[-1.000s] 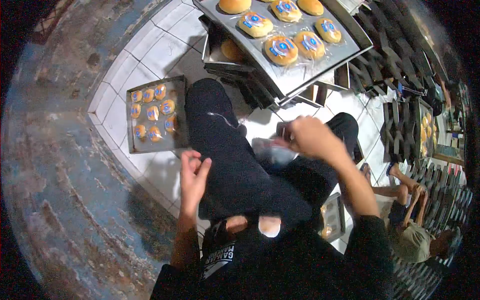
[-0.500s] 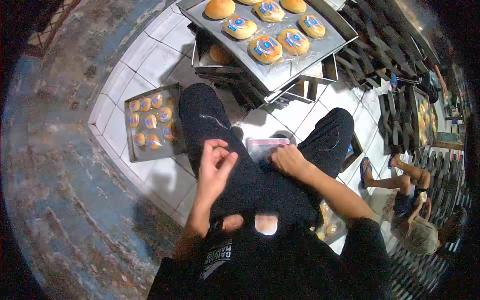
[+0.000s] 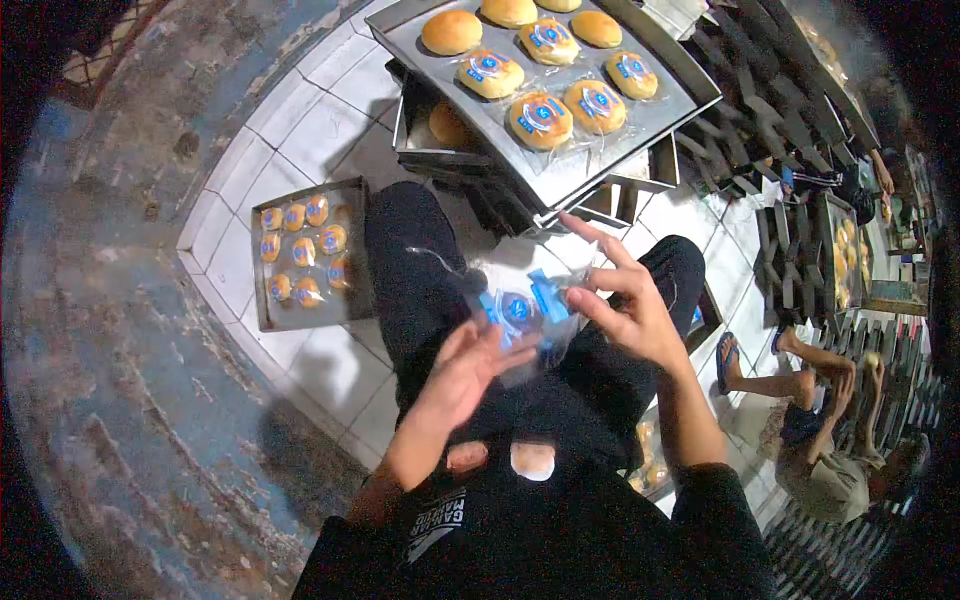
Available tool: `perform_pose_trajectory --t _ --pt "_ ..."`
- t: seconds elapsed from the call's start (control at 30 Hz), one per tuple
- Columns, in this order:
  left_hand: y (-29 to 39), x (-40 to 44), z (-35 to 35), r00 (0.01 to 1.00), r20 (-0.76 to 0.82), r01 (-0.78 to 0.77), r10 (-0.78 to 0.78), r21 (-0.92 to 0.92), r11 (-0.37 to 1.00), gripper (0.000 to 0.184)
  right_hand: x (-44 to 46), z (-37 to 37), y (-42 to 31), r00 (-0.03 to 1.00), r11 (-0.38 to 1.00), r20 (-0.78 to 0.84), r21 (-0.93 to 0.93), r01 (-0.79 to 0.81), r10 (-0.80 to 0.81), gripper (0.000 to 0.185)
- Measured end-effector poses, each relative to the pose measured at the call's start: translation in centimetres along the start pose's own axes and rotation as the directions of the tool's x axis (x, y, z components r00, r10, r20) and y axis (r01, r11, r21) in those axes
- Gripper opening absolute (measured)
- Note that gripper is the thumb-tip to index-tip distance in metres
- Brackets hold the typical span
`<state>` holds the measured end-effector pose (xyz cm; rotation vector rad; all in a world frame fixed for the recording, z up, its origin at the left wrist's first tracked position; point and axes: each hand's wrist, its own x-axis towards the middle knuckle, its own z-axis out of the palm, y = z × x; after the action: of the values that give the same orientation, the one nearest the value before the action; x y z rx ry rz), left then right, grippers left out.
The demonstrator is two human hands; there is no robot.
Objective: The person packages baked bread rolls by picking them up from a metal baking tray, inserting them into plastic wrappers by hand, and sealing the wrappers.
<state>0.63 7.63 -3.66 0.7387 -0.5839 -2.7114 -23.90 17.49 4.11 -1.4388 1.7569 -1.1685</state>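
A clear plastic bag with blue print [image 3: 519, 312] is between my hands, above my lap, partly blurred. My left hand [image 3: 462, 375] holds its left side, fingers against the plastic. The thumb and a finger of my right hand [image 3: 622, 305] pinch its right edge, with the index finger stretched out toward the big tray. Just ahead, the big metal tray [image 3: 555, 190] bears several buns; some are in printed clear bags, such as the wrapped bun [image 3: 541, 120], and others are bare, such as the plain bun [image 3: 452, 33].
A smaller tray [image 3: 352, 200] of wrapped buns lies on the tiled floor at the left. Dark stacked trays [image 3: 760, 90] stand at the upper right. Another person [image 3: 835, 485] sits at the right. A worn blue-grey surface [image 3: 150, 330] curves along the left.
My left hand has moved right onto the printed plastic bag. My right hand has lifted from my lap, and the bag is now spread between both hands.
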Motion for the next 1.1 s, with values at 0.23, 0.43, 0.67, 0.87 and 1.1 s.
perform_pose_trajectory --t 0.23,0.43,0.67,0.87,1.1 --pt "4.3 -0.1 0.5 0.938 -0.207 -0.150 0.279 0.484 0.862 0.021 1.8 -0.7 -0.7 0.890 0.893 -0.351 0.433 -0.122 0.292 0.041" --pt "8.5 -0.5 -3.3 0.855 -0.252 -0.299 0.453 0.472 0.829 0.018 8.8 -3.6 -3.8 0.989 0.947 0.129 0.306 -0.102 0.065 0.047" --pt "11.1 -1.0 -5.0 0.774 -0.307 -0.411 0.555 0.424 0.807 0.029 29.5 -4.4 2.3 0.855 0.588 -0.022 -0.735 0.338 -0.519 0.064" --pt "11.7 -1.2 -5.1 0.744 -0.386 -0.415 0.545 0.372 0.830 0.015 46.7 -3.0 13.9 0.989 0.827 -0.028 -0.544 -0.139 0.148 0.080" --pt "13.0 -1.5 -4.8 0.719 -0.362 -0.480 0.593 0.358 0.801 0.019 42.0 1.5 12.1 0.934 0.829 -0.202 -0.541 0.145 -0.296 0.091"
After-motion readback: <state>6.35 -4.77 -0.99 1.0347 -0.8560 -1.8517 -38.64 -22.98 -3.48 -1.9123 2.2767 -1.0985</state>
